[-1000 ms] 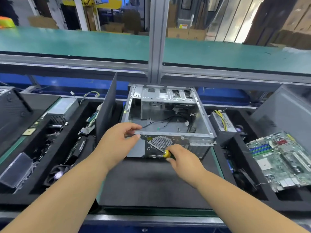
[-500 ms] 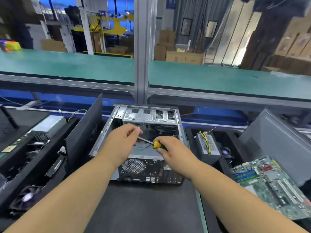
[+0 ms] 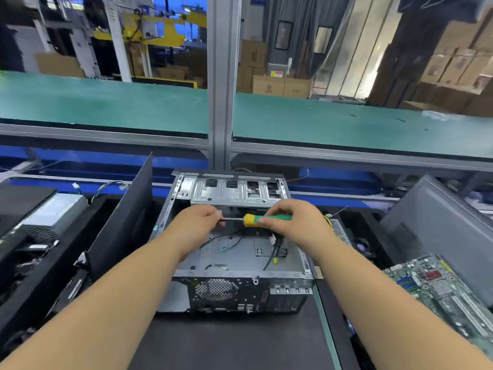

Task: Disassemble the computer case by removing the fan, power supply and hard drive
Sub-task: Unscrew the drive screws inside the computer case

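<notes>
a black panel [image 3: 125, 217] leans at the worktop's [image 3: 234, 343] left edge. the open case [image 3: 240, 263] lies mid-worktop. above it, the left hand [image 3: 196, 225] has its fingers pinched on the screwdriver's [image 3: 256, 219] shaft; the right hand [image 3: 296, 222] has its fingers wrapped on the handle. a motherboard [image 3: 440, 292] lies at the right edge.

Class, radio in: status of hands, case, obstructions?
Right hand grips screwdriver handle; left hand pinches its shaft. Computer case open. Loose cables inside.
</notes>
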Tool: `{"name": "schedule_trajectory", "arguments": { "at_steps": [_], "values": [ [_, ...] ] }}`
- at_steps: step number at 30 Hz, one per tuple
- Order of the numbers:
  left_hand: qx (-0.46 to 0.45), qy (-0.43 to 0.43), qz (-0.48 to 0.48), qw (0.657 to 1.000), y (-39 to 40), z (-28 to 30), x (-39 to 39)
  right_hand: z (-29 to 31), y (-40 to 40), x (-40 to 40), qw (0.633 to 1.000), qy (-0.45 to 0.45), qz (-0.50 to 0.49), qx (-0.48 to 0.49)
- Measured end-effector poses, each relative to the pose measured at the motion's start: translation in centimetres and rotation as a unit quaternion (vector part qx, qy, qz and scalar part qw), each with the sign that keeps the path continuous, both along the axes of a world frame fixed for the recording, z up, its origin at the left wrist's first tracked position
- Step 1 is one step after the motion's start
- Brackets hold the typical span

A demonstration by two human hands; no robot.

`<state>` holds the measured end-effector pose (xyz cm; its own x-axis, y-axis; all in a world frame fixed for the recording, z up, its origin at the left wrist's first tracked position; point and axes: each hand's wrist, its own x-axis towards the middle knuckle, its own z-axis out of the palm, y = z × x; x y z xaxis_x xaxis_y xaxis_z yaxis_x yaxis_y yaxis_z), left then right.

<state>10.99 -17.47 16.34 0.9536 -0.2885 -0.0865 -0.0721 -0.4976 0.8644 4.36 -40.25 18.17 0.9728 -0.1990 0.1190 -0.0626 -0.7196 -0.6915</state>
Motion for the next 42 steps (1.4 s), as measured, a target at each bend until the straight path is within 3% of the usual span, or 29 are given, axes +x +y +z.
{"name": "schedule_trajectory", "arguments": {
  "at_steps": [4,8,13,15,27,34,42],
  "values": [
    [-0.058,0.032,-0.010,0.998,0.0,-0.5,2.9,0.7,0.8,1.9,0.987,-0.018,-0.047,0.150],
    [-0.117,0.082,-0.031,0.989,-0.4,-0.7,4.6,0.6,1.5,2.9,0.966,-0.062,-0.123,0.220],
    [-0.135,0.099,-0.096,0.981,-2.2,-0.9,5.4,0.8,1.3,4.5,0.878,-0.143,-0.176,0.421],
    [-0.151,0.109,-0.100,0.977,-3.1,-1.0,5.5,0.8,1.0,5.1,0.864,-0.152,-0.167,0.451],
    [-0.140,0.147,0.052,0.978,-6.2,-3.6,7.6,0.8,-4.6,7.3,0.929,-0.225,-0.167,0.243],
    [-0.019,-0.001,0.046,0.999,-8.8,-4.0,9.7,0.5,-5.4,11.5,0.950,-0.223,-0.114,0.184],
    [0.127,-0.107,-0.050,0.985,-8.4,-5.8,13.7,0.5,-3.7,16.2,0.965,-0.215,-0.054,0.139]
  ]
}}
